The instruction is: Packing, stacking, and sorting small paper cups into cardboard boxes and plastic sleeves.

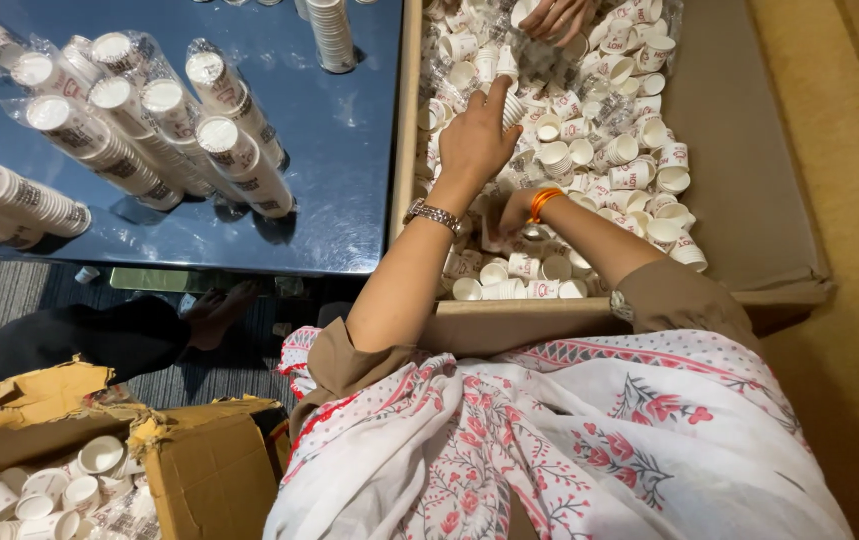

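A large cardboard box (749, 240) holds several loose small white paper cups (639, 150) with red print. My left hand (474, 140), with a metal watch on the wrist, reaches into the pile and grips a short stack of cups (512, 108). Nearer the box's front wall, my right hand (511, 212), with an orange band on the wrist, is low among the cups. My left forearm hides its fingers. My floral scarf fills the bottom of the view.
Another person's hand (554, 15) reaches into the box's far end. A blue table (339, 180) on the left carries plastic-wrapped cup sleeves (149, 120) and an upright stack (332, 35). A torn cardboard box (199, 460) of cups stands lower left, beside someone's foot (214, 315).
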